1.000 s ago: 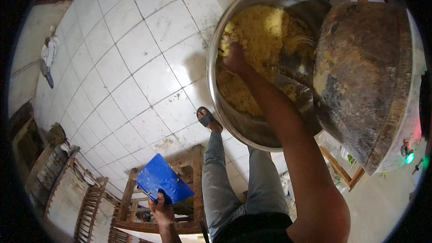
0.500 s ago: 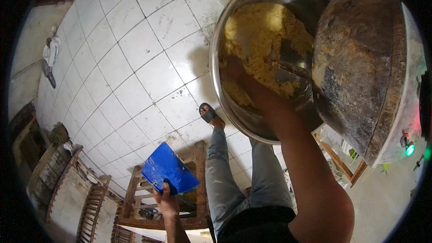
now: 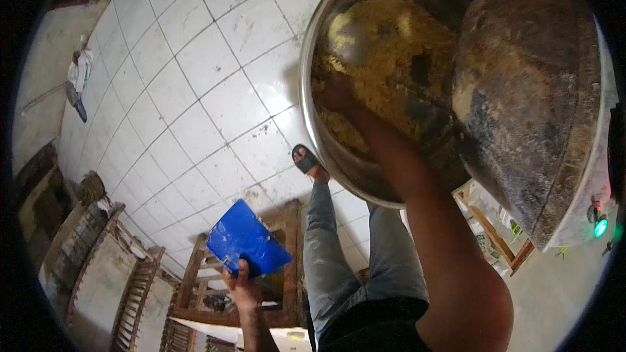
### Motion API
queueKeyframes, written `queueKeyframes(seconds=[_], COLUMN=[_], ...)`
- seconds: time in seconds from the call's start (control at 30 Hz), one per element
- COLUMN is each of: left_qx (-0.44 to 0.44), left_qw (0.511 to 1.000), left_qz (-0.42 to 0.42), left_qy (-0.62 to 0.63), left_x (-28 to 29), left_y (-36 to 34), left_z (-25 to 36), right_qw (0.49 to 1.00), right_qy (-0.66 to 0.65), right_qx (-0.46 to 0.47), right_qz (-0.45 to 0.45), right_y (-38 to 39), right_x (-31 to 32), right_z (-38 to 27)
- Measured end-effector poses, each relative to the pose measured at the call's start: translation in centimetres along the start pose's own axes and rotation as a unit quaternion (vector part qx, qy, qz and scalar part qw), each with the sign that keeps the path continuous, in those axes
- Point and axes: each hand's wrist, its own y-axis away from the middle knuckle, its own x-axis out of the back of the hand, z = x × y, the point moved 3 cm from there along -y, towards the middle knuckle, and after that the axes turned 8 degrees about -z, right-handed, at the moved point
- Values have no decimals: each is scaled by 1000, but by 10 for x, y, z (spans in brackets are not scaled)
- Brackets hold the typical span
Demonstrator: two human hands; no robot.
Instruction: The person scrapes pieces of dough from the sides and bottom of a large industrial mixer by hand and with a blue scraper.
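My left hand (image 3: pixel 244 292) grips a flat blue plastic sheet (image 3: pixel 248 240) by its lower edge, thumb on top; pale smears mark the sheet. My right hand (image 3: pixel 337 93) reaches deep into a large steel mixing bowl (image 3: pixel 307 94), near its left wall. A yellow, crumbly mixture (image 3: pixel 385 45) covers much of the bowl's inside. In the shade there, the fingers of this hand are too dark to make out. The stained, dark mixer head (image 3: pixel 521 104) hangs over the bowl's right side.
A wooden stool-like frame (image 3: pixel 287 228) stands beside my left leg. Green and red lights (image 3: pixel 600 227) glow on the machine's right side. White floor tiles (image 3: pixel 202 91) spread to the left. Worn wooden furniture (image 3: pixel 137 287) lines the lower left.
The yellow mixture lies differently in the bowl, and the metal arm that showed in it is now indistinct. My right hand stays by the left wall; my left hand keeps the blue sheet.
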Motion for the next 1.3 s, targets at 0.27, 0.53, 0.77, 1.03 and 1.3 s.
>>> queueKeyframes(seconds=[0.27,0.53,0.77,1.03,1.3], left_qx=[-27,-5,-43,-40,-63], left_qw=[998,999,999,999,998], left_qz=[-9,11,3,2,-5], left_qy=[52,42,18,-14,11], left_x=[-16,-15,0,-14,-4], left_y=[16,6,31,3,21], left_z=[31,9,54,37,67], right_qw=[997,994,994,999,992], right_qy=[59,-66,59,-32,121], right_qx=[43,85,71,17,-18], right_qz=[31,13,51,7,-15], right_y=[44,20,94,39,92], right_x=[-17,12,6,18,10], right_z=[83,13,50,17,38])
